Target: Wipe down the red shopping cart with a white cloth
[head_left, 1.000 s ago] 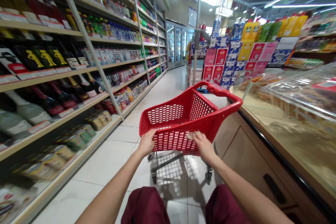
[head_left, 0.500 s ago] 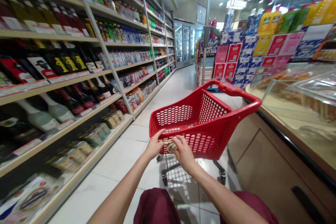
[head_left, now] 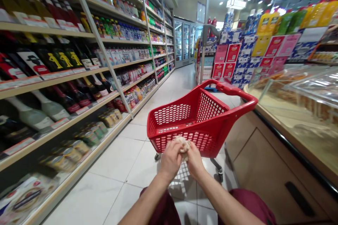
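A crumpled, pale beige cloth (head_left: 185, 145) is bunched between my two hands, in front of the near side of a red shopping cart (head_left: 224, 130). My left hand (head_left: 171, 158) grips it from the left with bent fingers. From the right, my right hand (head_left: 194, 160) pinches the other side of it. Both hands are close together, and the fingertips are partly hidden by the cloth. The cart stands crosswise on the tiled floor, its handle toward the right. Its basket looks bare inside where I can see it.
Shelves (head_left: 105, 68) of bottles and cans run along the left. A glass-topped counter (head_left: 280, 140) stands close on the right. Stacked drink cartons (head_left: 227, 61) and a grey upright pole (head_left: 204, 52) are behind the cart. Glass-door fridges (head_left: 185, 42) line the far end.
My left hand has moved right, off the cart's left side, to meet my right hand at the cloth. The cloth is now bunched up between them. The view has shifted slightly.
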The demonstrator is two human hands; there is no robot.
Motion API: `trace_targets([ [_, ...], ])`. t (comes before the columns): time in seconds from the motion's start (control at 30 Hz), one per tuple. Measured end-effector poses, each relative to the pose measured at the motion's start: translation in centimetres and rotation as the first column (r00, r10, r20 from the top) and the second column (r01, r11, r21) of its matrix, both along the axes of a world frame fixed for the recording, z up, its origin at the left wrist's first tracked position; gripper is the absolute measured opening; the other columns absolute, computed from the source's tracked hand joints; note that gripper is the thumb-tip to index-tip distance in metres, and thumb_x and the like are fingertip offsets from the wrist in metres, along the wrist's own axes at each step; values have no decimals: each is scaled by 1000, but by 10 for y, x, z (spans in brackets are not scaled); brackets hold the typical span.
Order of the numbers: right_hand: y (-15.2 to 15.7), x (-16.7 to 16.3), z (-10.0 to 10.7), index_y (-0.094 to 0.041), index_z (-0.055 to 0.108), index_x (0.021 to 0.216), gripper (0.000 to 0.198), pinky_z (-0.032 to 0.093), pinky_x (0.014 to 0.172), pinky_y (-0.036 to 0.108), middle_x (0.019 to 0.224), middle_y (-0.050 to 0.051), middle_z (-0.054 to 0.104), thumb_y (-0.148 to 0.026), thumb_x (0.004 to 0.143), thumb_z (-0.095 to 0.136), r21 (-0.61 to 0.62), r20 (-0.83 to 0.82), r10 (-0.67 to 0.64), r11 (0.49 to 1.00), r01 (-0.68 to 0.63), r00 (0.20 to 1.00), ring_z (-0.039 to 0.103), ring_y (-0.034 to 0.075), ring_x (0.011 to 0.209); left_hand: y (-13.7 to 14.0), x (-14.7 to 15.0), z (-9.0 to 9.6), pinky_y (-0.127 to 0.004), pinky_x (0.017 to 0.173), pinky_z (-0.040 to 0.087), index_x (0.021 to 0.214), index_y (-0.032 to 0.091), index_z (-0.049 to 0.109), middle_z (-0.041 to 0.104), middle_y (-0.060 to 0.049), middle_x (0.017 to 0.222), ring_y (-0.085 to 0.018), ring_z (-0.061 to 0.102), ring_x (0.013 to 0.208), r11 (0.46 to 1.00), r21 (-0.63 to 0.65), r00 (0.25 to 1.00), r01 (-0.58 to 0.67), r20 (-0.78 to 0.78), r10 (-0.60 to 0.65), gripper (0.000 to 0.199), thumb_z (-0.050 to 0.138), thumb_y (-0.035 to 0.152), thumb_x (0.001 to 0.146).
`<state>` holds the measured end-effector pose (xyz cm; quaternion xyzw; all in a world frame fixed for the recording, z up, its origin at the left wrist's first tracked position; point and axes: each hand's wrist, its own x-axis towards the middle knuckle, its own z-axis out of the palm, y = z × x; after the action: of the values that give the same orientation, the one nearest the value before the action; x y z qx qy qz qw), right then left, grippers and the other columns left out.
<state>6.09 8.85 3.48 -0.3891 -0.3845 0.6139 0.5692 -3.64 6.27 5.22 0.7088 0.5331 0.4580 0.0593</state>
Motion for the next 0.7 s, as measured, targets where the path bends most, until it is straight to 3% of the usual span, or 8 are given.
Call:
trace_targets([
  [0.1,-5,3,-1,-19,50,104,34,47,74,31,100,6,61,-37,75,48,20,-173,151,989,-150,973,58,17,88,-8,2,-9,-38,91,40,98,17,56,56,-9,106,-19,48,103,987,-80,987,138,-67,-143,43,38,3,62],
  [0.23,9,-1,8,-20,56,101,28,44,84,35,101,7,60,-23,73,53,308,282,-18,949,-72,959,55,19,94,-4,-26,-14,-29,81,48,98,16,55,62,-5,97,-14,56,92,932,-314,975,182,178,-131,44,32,4,62],
  [0.3,24,-13,19,-20,59,98,25,40,90,36,111,8,55,-17,76,48,576,478,-256,814,-80,840,51,19,102,7,-51,-9,-29,79,49,93,15,56,63,-5,92,-14,58,87,935,-355,987,-17,146,73,37,33,7,65],
  [0.37,40,-30,26,-22,59,103,29,36,95,36,124,7,47,-13,80,43,768,547,-476,613,-186,688,43,19,112,20,-76,-2,-33,86,45,95,14,54,61,-7,97,-16,56,93,917,-315,961,-246,41,273,37,35,8,65],
  [0.43,50,-45,18,-22,56,109,31,34,97,36,127,5,45,-14,83,41,821,571,-608,436,-370,551,39,18,115,31,-92,3,-36,91,41,99,13,53,59,-9,102,-17,54,98,900,-285,942,-329,-32,334,40,36,6,64],
  [0.5,52,-52,-5,-21,53,112,31,34,98,34,123,4,49,-16,84,43,762,608,-661,331,-556,440,40,17,114,35,-98,2,-36,93,40,98,13,54,59,-9,102,-17,54,98,903,-288,948,-319,-80,309,42,37,3,61],
  [0.6,45,-44,-48,-22,56,108,27,40,91,32,112,3,57,-17,82,46,658,676,-668,357,-663,311,47,16,106,34,-98,-5,-36,96,38,98,12,56,58,-9,106,-18,52,103,909,-291,952,-300,-150,266,45,37,1,58],
  [0.7,45,-24,-58,-21,58,104,26,41,90,33,111,4,58,-15,83,45,657,681,-674,391,-645,286,47,17,104,34,-97,-11,-37,98,35,102,13,54,55,-9,113,-18,48,108,915,-285,951,-286,-199,236,48,37,1,60],
])
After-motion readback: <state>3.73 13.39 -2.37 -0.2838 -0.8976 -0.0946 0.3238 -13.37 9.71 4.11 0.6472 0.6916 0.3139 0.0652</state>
